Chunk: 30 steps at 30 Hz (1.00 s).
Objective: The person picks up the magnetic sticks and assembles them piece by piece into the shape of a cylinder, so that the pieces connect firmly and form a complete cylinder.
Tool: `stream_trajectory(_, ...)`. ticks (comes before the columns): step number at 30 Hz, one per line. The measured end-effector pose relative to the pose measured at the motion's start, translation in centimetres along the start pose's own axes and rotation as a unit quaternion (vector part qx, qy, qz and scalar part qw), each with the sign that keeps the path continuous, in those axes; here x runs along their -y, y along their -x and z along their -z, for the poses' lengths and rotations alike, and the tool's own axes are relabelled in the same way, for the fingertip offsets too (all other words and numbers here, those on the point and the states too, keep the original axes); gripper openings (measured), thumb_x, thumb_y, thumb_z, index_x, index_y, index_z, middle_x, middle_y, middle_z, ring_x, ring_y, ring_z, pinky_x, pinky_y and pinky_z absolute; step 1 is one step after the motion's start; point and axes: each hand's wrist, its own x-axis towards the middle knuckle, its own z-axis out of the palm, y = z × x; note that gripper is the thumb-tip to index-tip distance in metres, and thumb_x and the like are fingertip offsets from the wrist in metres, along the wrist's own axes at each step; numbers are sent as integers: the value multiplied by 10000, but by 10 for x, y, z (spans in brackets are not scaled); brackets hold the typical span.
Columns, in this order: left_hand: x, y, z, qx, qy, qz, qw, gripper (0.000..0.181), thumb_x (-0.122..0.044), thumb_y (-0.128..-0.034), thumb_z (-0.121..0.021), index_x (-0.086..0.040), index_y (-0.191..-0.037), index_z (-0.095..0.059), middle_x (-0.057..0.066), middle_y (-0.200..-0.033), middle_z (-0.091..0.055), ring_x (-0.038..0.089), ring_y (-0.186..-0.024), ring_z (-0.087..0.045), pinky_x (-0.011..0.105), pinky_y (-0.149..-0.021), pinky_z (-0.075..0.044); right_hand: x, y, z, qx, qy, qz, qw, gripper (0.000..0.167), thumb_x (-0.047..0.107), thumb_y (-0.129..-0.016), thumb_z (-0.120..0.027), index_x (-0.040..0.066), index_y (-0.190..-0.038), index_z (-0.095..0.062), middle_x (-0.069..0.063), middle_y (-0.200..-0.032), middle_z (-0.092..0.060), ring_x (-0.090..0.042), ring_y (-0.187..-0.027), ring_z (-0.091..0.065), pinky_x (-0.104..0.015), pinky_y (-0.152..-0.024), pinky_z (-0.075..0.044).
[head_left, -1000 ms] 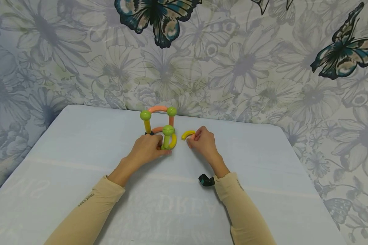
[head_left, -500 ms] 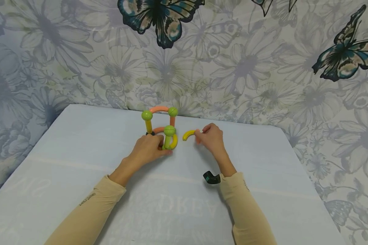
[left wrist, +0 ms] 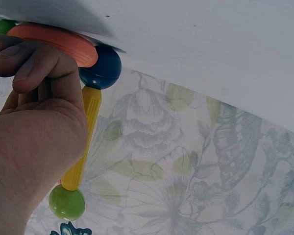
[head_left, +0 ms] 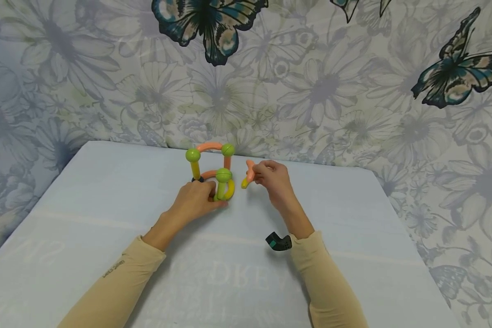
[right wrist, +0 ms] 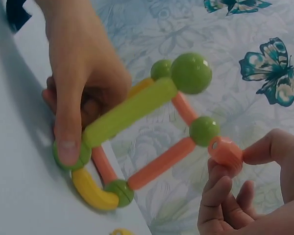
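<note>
A frame of magnetic sticks and balls (head_left: 227,162) stands near the back of the table. Its green stick (right wrist: 132,111) and yellow stick (left wrist: 82,139) rise from the base, topped by green balls. My left hand (head_left: 193,199) grips the frame low down; in the right wrist view its thumb presses a green ball (right wrist: 71,152) at a base corner. To the right of the frame, my right hand (head_left: 274,182) pinches a curved orange magnetic stick (right wrist: 227,155) between thumb and fingers, raised off the table. Under it lies a loose curved yellow stick (head_left: 244,183), partly hidden.
The white table (head_left: 119,255) ends at a back edge close behind the frame, against a flowered wall (head_left: 328,91) with butterflies. A dark blue ball (left wrist: 102,67) forms another base corner. A black device (head_left: 279,242) sits at my right wrist.
My right hand has drawn the orange stick away from beside the yellow one, then lifted and turned it upright. The yellow stick stays on the table. My left hand keeps its place on the frame.
</note>
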Motion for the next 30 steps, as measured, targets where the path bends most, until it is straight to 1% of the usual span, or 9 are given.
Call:
stream_trajectory(2, 0, 0, 0, 21, 6, -1, 10000, 438, -431, -822, -905, -128, -774, -593, -33, -638, -562, 148, -549, -514, 308, -530, -393, 2, 1, -3, 118, -367, -82, 9992, 136, 113, -978, -650, 5, -898, -626, -76, -832, -747, -176, -783, -710, -232, -736, -547)
stream_trajectory(5, 0, 0, 0, 41, 16, -18, 10000, 432, -433, -826, -902, -130, -781, -598, -35, -642, -569, 146, -551, -519, 308, -532, -397, 6, 3, -7, 182, -743, -191, 9969, 129, 130, -996, -635, 2, -980, -635, -82, -882, -742, -165, -828, -702, -216, -758, -549)
stream_trajectory(9, 0, 0, 0, 46, 15, -4, 10000, 429, -432, -829, -899, -134, -776, -596, -35, -636, -571, 147, -547, -521, 310, -530, -398, 12, 1, -17, 175, -1189, -320, 9922, 133, 125, -1010, -615, -2, -1035, -645, -55, -855, -736, -156, -820, -671, -196, -740, -522)
stream_trajectory(12, 1, 1, -1, 77, 27, 19, 10000, 431, -432, -834, -895, -136, -770, -589, -35, -629, -565, 148, -541, -518, 310, -525, -393, 12, 1, -26, 76, -1438, -440, 9886, 113, 106, -1009, -609, 10, -1020, -667, -35, -832, -735, -149, -800, -666, -195, -728, -516)
stream_trajectory(15, 1, 2, -2, 85, 34, 32, 10000, 429, -431, -836, -893, -136, -771, -588, -36, -628, -562, 149, -539, -517, 311, -524, -390, 9, 2, -33, 55, -1431, -498, 9884, 133, 107, -1013, -608, 6, -1029, -693, -40, -873, -729, -145, -809, -663, -193, -744, -522)
stream_trajectory(19, 1, 3, -2, 70, 14, -19, 10000, 426, -434, -836, -892, -129, -782, -599, -40, -630, -566, 144, -540, -521, 312, -525, -396, 7, 2, -38, 102, -1425, -500, 9885, 119, 98, -1015, -612, 13, -1023, -696, -45, -906, -716, -136, -819, -666, -184, -752, -535)
stream_trajectory(21, 1, 2, -2, 72, 10, -54, 10000, 427, -436, -837, -891, -126, -788, -602, -41, -629, -565, 142, -539, -521, 311, -522, -397, 6, 3, -39, 119, -1516, -500, 9871, 95, 90, -1014, -613, 28, -1007, -686, -45, -903, -712, -138, -821, -671, -186, -753, -538)
stream_trajectory(26, 1, 1, -1, 42, 3, -38, 10000, 434, -438, -830, -897, -134, -777, -592, -41, -625, -559, 142, -539, -516, 312, -524, -394, 5, 1, -40, 308, -1632, -426, 9852, 92, 76, -1019, -605, 46, -976, -681, -48, -916, -708, -150, -834, -671, -204, -778, -539)
stream_trajectory(30, 1, 1, 1, -11, -1, -29, 10000, 437, -439, -823, -903, -141, -774, -587, -43, -630, -561, 142, -542, -516, 314, -528, -396, 6, 0, -40, 470, -1527, -345, 9866, 101, 99, -1028, -616, 55, -988, -697, -46, -942, -719, -149, -847, -678, -206, -799, -551)
